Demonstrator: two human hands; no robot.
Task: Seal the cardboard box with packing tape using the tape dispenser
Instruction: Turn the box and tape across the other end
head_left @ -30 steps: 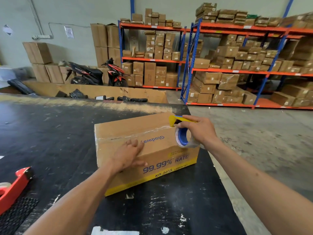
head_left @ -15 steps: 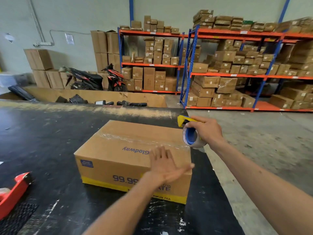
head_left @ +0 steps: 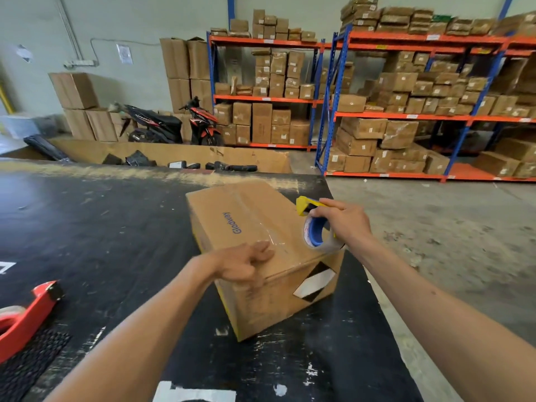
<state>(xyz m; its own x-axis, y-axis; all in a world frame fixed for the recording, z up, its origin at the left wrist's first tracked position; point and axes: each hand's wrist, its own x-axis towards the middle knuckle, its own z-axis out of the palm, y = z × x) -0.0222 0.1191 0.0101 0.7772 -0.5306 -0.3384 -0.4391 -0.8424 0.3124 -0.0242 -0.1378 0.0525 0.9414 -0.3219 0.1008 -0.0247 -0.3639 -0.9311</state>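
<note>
A brown cardboard box with blue "Glodway" print lies on the black table, its short end with a black-and-white diamond label turned toward me. Clear tape runs along its top seam. My left hand grips the box's near top corner, fingers on the top. My right hand holds a yellow tape dispenser with a blue-cored roll of clear tape, hovering at the box's right top edge.
A red tape dispenser lies at the table's left edge on a black mesh mat. Beyond the table stand a low cardboard bin, parked scooters and orange-blue racks of cartons. Concrete floor lies to the right.
The box has been laid flat and turned about a quarter turn, so its short end now faces me. My left hand shifted to its near corner; my right hand stayed beside it with the dispenser.
</note>
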